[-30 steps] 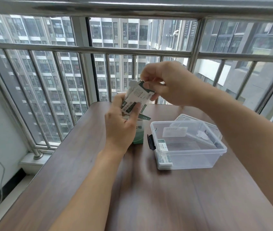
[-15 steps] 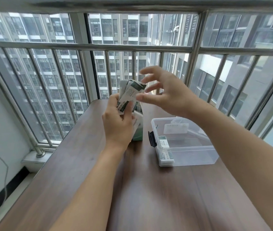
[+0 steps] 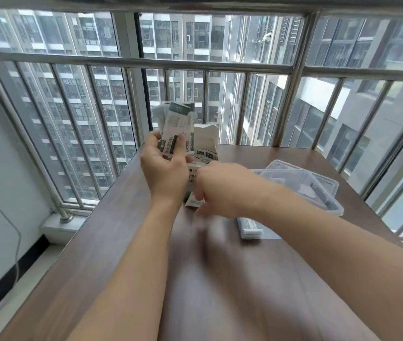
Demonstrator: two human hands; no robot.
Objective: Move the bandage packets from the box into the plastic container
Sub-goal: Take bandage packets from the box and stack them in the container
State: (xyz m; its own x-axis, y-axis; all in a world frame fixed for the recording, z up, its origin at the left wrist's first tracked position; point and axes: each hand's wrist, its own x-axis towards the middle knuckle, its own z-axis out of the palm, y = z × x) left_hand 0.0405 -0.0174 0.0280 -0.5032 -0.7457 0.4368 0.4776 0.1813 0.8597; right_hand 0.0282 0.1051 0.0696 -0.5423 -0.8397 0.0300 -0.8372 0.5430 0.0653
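My left hand (image 3: 163,171) is raised over the table's far end and holds a fanned stack of white-and-green bandage packets (image 3: 175,126). Just right of it stands the white bandage box (image 3: 205,141), its top flap open and more packets showing inside. My right hand (image 3: 220,190), blurred, reaches across in front and grips the lower part of the box. The clear plastic container (image 3: 330,204) sits open to the right, partly hidden by my right forearm. A pile of packets (image 3: 249,227) lies at its near left end.
The brown wooden table (image 3: 121,230) ends at a metal railing (image 3: 146,62) and window. The container's clear lid (image 3: 279,164) lies behind the container. A white wall with a thin cable (image 3: 16,232) is on the left.
My right hand has let go of the packets and dropped from above the container to the box's lower part. My left hand still holds the stack. The view has tilted.
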